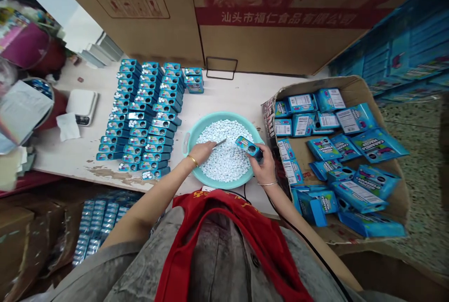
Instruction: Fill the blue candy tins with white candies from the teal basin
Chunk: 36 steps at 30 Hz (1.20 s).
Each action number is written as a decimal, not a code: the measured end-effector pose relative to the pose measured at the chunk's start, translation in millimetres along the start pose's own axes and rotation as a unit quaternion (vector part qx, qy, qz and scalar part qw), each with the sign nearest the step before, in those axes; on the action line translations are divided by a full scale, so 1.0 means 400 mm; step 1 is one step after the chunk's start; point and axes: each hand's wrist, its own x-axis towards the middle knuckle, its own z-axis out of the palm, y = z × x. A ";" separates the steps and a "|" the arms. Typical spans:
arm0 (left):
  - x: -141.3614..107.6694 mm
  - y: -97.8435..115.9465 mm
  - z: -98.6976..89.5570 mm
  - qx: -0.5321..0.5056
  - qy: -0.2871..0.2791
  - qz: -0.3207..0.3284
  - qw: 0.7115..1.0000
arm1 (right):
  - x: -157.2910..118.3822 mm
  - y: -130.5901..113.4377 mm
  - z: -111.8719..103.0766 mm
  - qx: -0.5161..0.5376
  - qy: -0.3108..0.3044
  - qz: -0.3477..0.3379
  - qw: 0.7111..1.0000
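A light green basin [191, 169] holds a heap of small white pieces [224, 166]. My left hand [204, 152] is over the basin's left part, its fingers closed on a thin metal tool [220, 143] that points right over the pieces. On the basin's right side, my right hand [264, 164] grips a small blue box [247, 145], tilted, with a dark round hole in its face. The tool's tip is a short way left of this box, apart from it. Left of the basin stand rows of similar blue boxes [139, 124].
An open carton [393, 171] at the right holds loose blue boxes. Large cardboard boxes [280, 44] stand behind the basin, with a black wire frame [221, 68] before them. A white scale [83, 105] and buckets are at the left.
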 end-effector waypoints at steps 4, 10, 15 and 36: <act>0.024 0.002 0.004 0.026 0.036 -0.011 0.999 | -0.002 0.005 -0.002 -0.004 0.008 0.005 1.000; 0.034 0.071 0.059 -0.058 0.034 0.052 0.996 | 0.002 -0.001 -0.014 -0.004 0.011 0.031 0.999; 0.040 0.066 0.070 -0.240 -0.010 0.076 0.968 | 0.004 -0.001 -0.017 0.001 0.034 0.066 0.997; -0.119 0.173 -0.331 0.085 -0.024 0.102 0.991 | -0.004 -0.026 0.078 0.008 -0.031 -0.055 0.998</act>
